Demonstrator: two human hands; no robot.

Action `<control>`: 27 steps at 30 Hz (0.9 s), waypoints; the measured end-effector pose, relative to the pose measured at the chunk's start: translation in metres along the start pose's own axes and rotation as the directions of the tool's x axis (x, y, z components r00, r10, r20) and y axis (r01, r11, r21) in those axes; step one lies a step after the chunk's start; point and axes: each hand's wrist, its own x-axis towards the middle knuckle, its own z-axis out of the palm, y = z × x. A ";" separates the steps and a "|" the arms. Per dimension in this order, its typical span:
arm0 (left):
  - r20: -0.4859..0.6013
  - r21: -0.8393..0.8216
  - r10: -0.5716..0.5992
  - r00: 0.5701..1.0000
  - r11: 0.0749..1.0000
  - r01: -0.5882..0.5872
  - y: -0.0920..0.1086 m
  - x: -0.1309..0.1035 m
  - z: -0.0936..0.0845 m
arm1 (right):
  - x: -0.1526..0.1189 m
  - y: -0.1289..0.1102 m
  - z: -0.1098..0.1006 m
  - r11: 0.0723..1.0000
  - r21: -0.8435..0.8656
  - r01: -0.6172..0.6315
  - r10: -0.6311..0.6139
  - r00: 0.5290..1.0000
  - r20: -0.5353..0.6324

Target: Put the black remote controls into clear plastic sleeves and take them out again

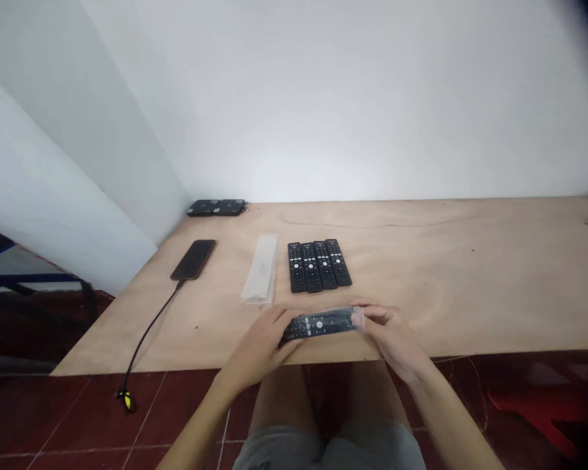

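A black remote control [330, 322] lies sideways in a clear plastic sleeve near the table's front edge. My left hand [263, 343] is closed around its left end, with fingers above and thumb below. At the other end, my right hand [394, 336] pinches the sleeve's loose plastic edge [359, 318]. Just beyond them, several black remotes [317, 266] lie side by side, button side up. To their left is a flat stack of clear plastic sleeves [261, 271].
On the wooden table [431, 274], a phone [194, 260] lies at the left, its black cable [149, 329] hanging over the front edge. Two black boxes [216, 207] sit at the back left by the white wall. A red object [543, 408] is at the lower right.
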 end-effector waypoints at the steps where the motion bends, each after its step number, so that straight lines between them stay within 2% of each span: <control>1: 0.009 0.000 -0.006 1.000 1.000 0.006 0.000 0.000 0.000 | 0.000 0.000 -0.004 1.000 0.006 -0.005 0.005 1.000 -0.014; 6: 0.023 0.015 -0.059 0.998 0.998 0.059 0.000 0.000 -0.001 | -0.003 -0.002 -0.036 0.992 0.125 -0.032 0.053 0.985 -0.163; 8: 0.016 0.021 -0.070 0.997 0.997 0.070 -0.001 -0.001 -0.001 | -0.005 -0.001 -0.058 0.982 0.188 -0.015 0.062 0.967 -0.245; 10: 0.010 0.024 -0.068 0.998 0.997 0.068 -0.001 -0.002 0.000 | -0.009 -0.001 -0.083 0.974 0.221 0.053 0.020 0.948 -0.316; 14: -0.011 0.031 -0.069 0.998 0.997 0.070 -0.001 -0.001 -0.001 | -0.019 0.004 -0.135 0.986 0.144 0.084 -0.012 0.897 -0.442; 17: 0.002 0.024 -0.078 0.997 0.997 0.077 0.000 -0.001 -0.002 | -0.024 0.011 -0.162 0.987 0.021 0.156 -0.115 0.803 -0.585; 19: 0.018 0.023 -0.084 0.996 0.996 0.083 0.000 -0.001 -0.002 | -0.025 0.016 -0.170 0.984 -0.032 0.173 -0.152 0.741 -0.654; 20: 0.021 0.023 -0.085 0.996 0.996 0.085 0.000 -0.002 -0.002 | -0.025 0.017 -0.170 0.986 -0.069 0.151 -0.159 0.730 -0.664; 22: 0.015 0.023 -0.080 0.997 0.997 0.079 0.000 -0.002 -0.002 | -0.021 0.017 -0.166 0.980 -0.189 0.060 -0.169 0.754 -0.635; 24: 0.006 0.022 -0.062 0.998 0.998 0.062 0.000 -0.002 -0.002 | -0.014 0.013 -0.156 0.941 -0.339 -0.010 -0.189 0.814 -0.548; 27: -0.009 0.019 -0.028 1.000 0.999 0.029 0.000 0.000 -0.003 | 0.006 0.004 -0.138 0.846 -0.533 0.012 -0.225 0.915 -0.336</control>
